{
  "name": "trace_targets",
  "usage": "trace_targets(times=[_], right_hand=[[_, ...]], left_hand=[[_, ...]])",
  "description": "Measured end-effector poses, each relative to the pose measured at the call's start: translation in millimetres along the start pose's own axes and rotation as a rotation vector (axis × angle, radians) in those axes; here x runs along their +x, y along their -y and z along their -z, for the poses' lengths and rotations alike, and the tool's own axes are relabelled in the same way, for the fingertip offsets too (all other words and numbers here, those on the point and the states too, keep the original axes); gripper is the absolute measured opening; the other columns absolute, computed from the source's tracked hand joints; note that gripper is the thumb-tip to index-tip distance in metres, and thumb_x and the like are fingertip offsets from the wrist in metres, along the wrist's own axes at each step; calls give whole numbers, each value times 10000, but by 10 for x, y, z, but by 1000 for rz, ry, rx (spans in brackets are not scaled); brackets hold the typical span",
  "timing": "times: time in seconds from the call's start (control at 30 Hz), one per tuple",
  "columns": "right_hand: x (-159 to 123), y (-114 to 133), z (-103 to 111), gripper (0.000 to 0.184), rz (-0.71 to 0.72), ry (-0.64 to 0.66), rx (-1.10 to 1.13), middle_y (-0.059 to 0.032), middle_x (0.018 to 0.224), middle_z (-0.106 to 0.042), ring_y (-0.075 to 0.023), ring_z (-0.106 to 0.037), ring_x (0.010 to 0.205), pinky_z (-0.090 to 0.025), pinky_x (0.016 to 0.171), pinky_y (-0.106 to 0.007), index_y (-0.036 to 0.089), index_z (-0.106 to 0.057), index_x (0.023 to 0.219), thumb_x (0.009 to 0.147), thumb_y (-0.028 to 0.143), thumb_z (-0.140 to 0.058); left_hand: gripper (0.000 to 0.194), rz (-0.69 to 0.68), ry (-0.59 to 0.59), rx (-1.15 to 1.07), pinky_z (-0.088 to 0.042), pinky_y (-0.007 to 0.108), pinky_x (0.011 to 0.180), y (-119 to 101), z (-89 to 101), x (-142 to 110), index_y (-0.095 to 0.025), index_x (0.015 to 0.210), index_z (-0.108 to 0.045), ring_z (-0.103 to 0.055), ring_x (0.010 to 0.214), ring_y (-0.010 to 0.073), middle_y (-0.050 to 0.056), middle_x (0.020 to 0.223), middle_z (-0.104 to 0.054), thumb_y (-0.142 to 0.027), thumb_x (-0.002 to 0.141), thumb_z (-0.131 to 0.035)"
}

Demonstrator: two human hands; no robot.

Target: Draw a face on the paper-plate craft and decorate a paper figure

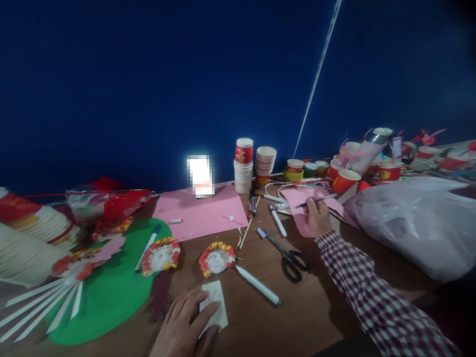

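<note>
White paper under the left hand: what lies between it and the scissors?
In the head view, a white marker lies slantwise between the white paper and the scissors.

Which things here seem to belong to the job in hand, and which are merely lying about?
Likely in use: white paper under the left hand; pen in the right hand.
Apparently lying about: scissors, green sheet, stacked cups, plastic bag.

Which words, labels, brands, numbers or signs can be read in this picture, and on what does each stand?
No text can be read.
Red cup, yellow mark: too blurred.
Plastic package, pale label-like patch: too blurred.
Strip on the wall, tiny marks: too small.
Bright shape: pixelated, unreadable.
</note>
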State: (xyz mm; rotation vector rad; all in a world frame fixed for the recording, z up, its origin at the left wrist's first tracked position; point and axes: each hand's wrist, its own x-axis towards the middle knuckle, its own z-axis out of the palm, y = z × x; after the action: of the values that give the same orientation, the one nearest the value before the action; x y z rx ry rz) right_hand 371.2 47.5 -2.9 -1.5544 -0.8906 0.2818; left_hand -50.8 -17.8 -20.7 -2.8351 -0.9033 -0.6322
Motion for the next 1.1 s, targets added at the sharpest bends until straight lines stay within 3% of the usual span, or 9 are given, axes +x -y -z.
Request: trace_targets(times=[0.1,0.23,0.3,0.4,0.53,0.63,0.73,0.93,1.1], right_hand=[[-10,285,95,308,-53,-10,82,19,633,-543,-97,-487,485,-430,422,-236,189,-585,895,847,480,-499],[-203,805,169,266,-86,99,161,2,644,-541,-122,-488,509,-419,419,-260,232,-581,759,702,486,-637],[-463,1031,129,247,-88,206,152,1,664,-557,-136,-511,548,-440,457,-269,241,-600,778,648,420,-711],[-1027,1234,-68,198,50,419,-71,4,585,-542,-144,-502,486,-410,405,-258,237,-586,834,761,419,-615],[-1672,1228,-508,146,214,741,-192,9,590,-567,-138,-512,453,-404,410,-254,220,-563,844,836,362,-529],[-1872,1129,-773,125,283,834,-238,-6,674,-624,-165,-593,579,-459,524,-269,215,-549,864,864,328,-496],[-1933,1028,-883,117,301,836,-257,-12,718,-645,-174,-621,640,-480,609,-284,212,-529,893,876,318,-484],[-1894,867,-860,108,434,781,-321,-29,797,-654,-178,-635,713,-486,666,-285,212,-538,911,866,306,-510],[-1677,821,-763,151,353,634,-324,-50,765,-659,-202,-633,682,-500,641,-321,206,-555,911,843,339,-537]], left_hand=[[304,92,36,-92,-467,424,862,-99,67,14,-273,1095,-586,-501,1049,258,79,1105,-539,-270,792,-573],[273,214,96,-230,-410,476,927,-184,156,57,-272,1069,-596,-462,1084,262,67,1088,-536,-244,800,-560],[266,238,128,-263,-376,495,966,-189,188,78,-267,1082,-588,-448,1097,257,65,1102,-528,-257,819,-546],[240,240,157,-287,-352,494,993,-180,229,90,-248,1061,-591,-434,1114,251,66,1096,-521,-247,830,-527],[273,202,169,-284,-348,485,1009,-167,246,74,-234,1095,-574,-395,1170,266,76,1090,-515,-235,824,-538],[246,205,176,-271,-317,487,1040,-169,219,52,-231,1061,-581,-353,1228,271,75,1119,-507,-239,818,-549],[211,225,181,-265,-268,464,1077,-179,181,39,-234,1043,-575,-355,1244,240,63,1117,-512,-267,838,-538],[195,231,196,-271,-275,451,1069,-173,153,51,-235,1036,-570,-417,1193,224,66,1116,-516,-307,865,-508],[260,223,191,-285,-294,461,1053,-164,158,52,-251,1120,-548,-411,1206,237,66,1130,-522,-310,870,-508]])
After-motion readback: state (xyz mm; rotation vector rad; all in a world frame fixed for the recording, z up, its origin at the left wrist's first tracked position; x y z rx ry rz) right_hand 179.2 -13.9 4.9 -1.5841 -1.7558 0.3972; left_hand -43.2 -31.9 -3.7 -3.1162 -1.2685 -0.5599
